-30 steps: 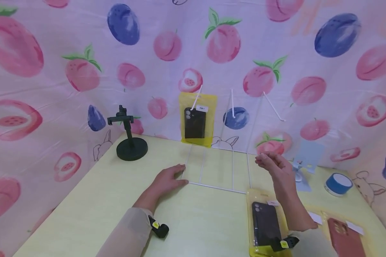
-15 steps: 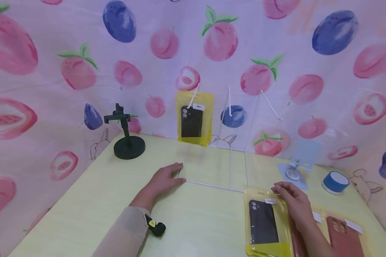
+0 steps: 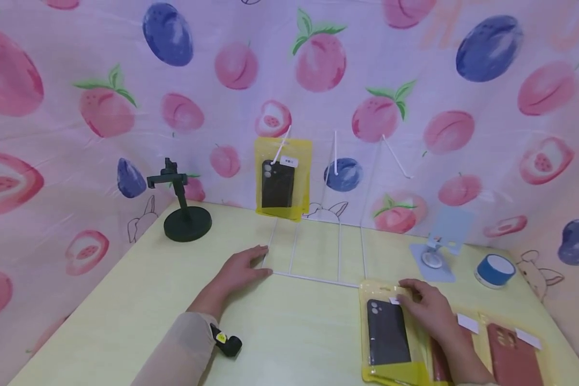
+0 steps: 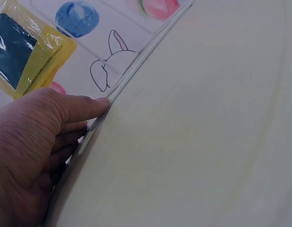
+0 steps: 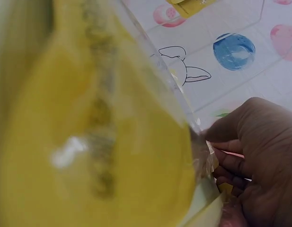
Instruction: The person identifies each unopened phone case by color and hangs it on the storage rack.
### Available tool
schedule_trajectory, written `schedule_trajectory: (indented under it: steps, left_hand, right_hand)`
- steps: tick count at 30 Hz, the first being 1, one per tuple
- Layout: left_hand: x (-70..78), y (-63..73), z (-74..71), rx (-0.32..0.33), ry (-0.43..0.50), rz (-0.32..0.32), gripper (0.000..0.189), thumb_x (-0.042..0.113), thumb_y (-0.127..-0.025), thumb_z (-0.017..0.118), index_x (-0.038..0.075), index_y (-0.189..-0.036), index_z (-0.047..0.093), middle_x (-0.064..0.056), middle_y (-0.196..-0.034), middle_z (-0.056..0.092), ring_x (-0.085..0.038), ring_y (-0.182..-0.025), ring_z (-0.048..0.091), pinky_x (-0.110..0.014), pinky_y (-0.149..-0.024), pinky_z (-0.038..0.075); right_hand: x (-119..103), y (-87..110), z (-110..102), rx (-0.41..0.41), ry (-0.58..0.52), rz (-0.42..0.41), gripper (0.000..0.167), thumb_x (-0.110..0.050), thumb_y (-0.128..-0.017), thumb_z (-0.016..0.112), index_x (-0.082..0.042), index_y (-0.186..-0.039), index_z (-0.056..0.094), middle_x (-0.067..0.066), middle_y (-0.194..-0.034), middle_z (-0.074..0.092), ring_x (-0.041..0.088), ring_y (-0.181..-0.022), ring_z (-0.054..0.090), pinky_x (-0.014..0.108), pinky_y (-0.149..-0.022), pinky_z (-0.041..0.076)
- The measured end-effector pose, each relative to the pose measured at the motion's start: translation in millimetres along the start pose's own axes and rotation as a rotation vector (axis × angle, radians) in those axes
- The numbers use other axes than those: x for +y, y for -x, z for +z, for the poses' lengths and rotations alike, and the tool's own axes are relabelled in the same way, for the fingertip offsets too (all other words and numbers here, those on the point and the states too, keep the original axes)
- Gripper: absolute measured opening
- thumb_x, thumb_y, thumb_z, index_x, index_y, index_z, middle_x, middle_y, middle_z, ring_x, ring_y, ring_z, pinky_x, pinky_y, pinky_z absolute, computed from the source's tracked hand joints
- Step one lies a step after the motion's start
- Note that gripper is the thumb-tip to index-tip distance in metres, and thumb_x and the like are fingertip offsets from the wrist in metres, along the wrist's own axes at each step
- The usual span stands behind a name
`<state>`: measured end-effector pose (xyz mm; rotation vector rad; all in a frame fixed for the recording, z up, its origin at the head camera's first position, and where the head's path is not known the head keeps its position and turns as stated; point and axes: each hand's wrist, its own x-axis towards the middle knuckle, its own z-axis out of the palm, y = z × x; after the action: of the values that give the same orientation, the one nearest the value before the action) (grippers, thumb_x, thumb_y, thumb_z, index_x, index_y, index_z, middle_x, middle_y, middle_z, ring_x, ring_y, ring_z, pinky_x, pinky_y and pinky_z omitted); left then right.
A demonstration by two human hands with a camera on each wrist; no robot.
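A white wire display rack stands on the table, its hooks sticking out in front of the wall. My left hand holds the front left corner of its base, thumb on the wire. From the left hook hangs a yellow-edged bag with a black phone case. At the front right lies another packaged black phone case. My right hand pinches the upper right edge of that bag between thumb and fingers; in the right wrist view the bag's yellow bottom fills the left side, blurred.
Packaged reddish-brown phone cases lie at the right, partly behind my right forearm. A black phone stand is at the back left. A light blue stand and a blue round object sit at the back right. Fruit-printed cloth covers the wall.
My right hand has come down from beside the rack to the packaged black phone case and pinches its bag edge. My left hand stays on the rack's corner.
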<state>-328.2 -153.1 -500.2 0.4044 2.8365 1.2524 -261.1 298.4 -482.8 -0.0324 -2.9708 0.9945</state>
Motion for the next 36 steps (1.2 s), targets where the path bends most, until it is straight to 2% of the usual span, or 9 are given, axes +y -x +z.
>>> schedule_trajectory:
  steps: [6,11,19,22,27,30,36]
  left_hand:
    - [0.6,2.7,0.4,0.004,0.005,0.009,0.063,0.032,-0.090,0.075,0.012,-0.146,0.054,-0.008,-0.153,0.047,-0.029,-0.145,0.037,-0.048,-0.120,0.026]
    - [2.0,3.0,0.4,-0.003,0.014,0.004,0.063,0.031,-0.091,0.075,0.012,-0.147,0.054,-0.008,-0.154,0.046,-0.029,-0.146,0.036,-0.048,-0.120,0.025]
    - [0.9,-0.2,0.4,-0.002,0.010,-0.001,0.064,0.033,-0.091,0.075,0.014,-0.148,0.053,-0.006,-0.155,0.046,-0.026,-0.146,0.035,-0.047,-0.121,0.025]
    - [0.7,-0.1,0.3,-0.007,0.007,-0.007,0.064,0.033,-0.091,0.075,0.015,-0.148,0.053,-0.005,-0.155,0.045,-0.026,-0.147,0.035,-0.047,-0.121,0.025]
    - [0.6,-0.3,0.1,-0.007,0.009,-0.011,0.064,0.033,-0.091,0.075,0.015,-0.148,0.053,-0.006,-0.155,0.045,-0.027,-0.146,0.035,-0.048,-0.121,0.025]
    - [0.2,-1.0,0.3,-0.007,0.006,-0.008,0.064,0.033,-0.091,0.075,0.014,-0.148,0.053,-0.006,-0.155,0.045,-0.027,-0.147,0.035,-0.048,-0.121,0.025]
    - [-0.3,-1.0,0.4,-0.007,-0.014,0.003,0.064,0.033,-0.091,0.075,0.014,-0.148,0.052,-0.007,-0.155,0.045,-0.027,-0.146,0.035,-0.047,-0.121,0.025]
  right_hand:
    - [0.0,0.7,3.0,0.004,0.021,0.005,0.036,-0.026,-0.096,0.065,-0.005,-0.125,0.065,0.012,-0.115,0.066,0.030,-0.102,0.056,0.052,-0.093,0.049]
    - [0.4,0.9,2.3,0.008,0.019,0.007,0.029,-0.026,-0.096,0.067,-0.006,-0.117,0.068,0.008,-0.106,0.068,0.026,-0.095,0.057,0.045,-0.086,0.051]
    - [0.3,-1.0,0.9,0.017,0.029,-0.009,0.024,-0.025,-0.097,0.067,-0.008,-0.113,0.069,0.006,-0.104,0.069,0.025,-0.094,0.057,0.043,-0.085,0.051]
    - [-0.7,-1.3,-0.2,0.020,0.029,-0.014,0.023,-0.025,-0.098,0.065,-0.008,-0.113,0.067,0.006,-0.102,0.069,0.024,-0.091,0.056,0.041,-0.081,0.049]
    - [-2.8,0.2,0.3,0.068,0.016,-0.011,0.021,-0.025,-0.101,0.061,-0.009,-0.115,0.063,0.007,-0.099,0.065,0.025,-0.089,0.054,0.037,-0.075,0.044]
    - [-2.8,1.5,1.9,0.105,0.012,0.003,0.018,-0.025,-0.102,0.058,-0.013,-0.116,0.061,0.009,-0.103,0.064,0.026,-0.092,0.055,0.038,-0.077,0.043]
    - [-2.6,1.7,2.1,0.128,-0.001,0.017,0.018,-0.028,-0.104,0.055,-0.019,-0.119,0.058,0.010,-0.105,0.064,0.028,-0.092,0.054,0.038,-0.075,0.041]
